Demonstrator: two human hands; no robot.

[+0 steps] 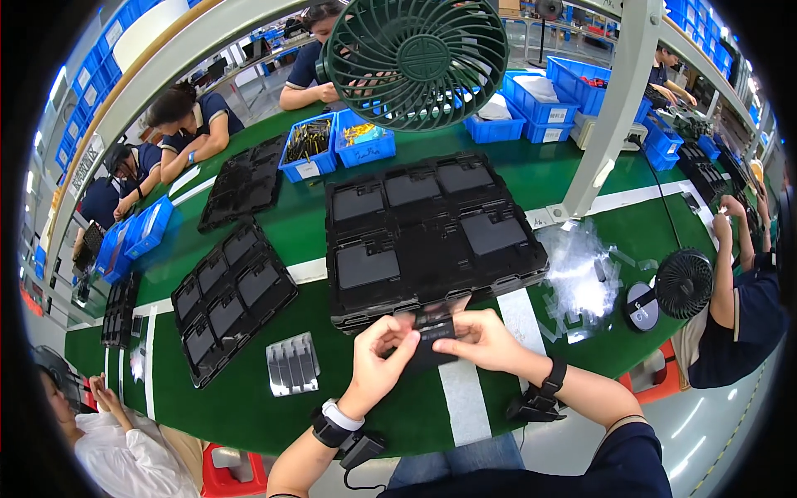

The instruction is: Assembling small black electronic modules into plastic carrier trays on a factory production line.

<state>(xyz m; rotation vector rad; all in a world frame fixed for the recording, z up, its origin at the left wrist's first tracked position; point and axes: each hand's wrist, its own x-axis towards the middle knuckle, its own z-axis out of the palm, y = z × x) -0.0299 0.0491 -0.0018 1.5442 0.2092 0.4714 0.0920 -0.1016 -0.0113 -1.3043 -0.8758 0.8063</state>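
Note:
In front of my body, over the table's near part, a small black flat rectangular part (432, 332) is held between both hands. My right hand (490, 342) grips its right side, with the thumb on top. My left hand (378, 361) is closed in a pinch at its left edge; whether its fingertips also hold a thin film cannot be made out. Just beyond the hands stands a stack of black trays (398, 292), whose top tray has dark grey rectangular parts (413, 184) in several pockets; its front middle pocket holds none. Left of my left hand lies a sheet of dark strips (292, 365).
Another filled black tray (232, 299) lies to the left. Clear plastic pieces (581, 270) are scattered right of the stack. A small black fan (683, 284) stands farther right. A large green fan (418, 60) hangs ahead, near a metal post (610, 116). Co-workers sit around the table.

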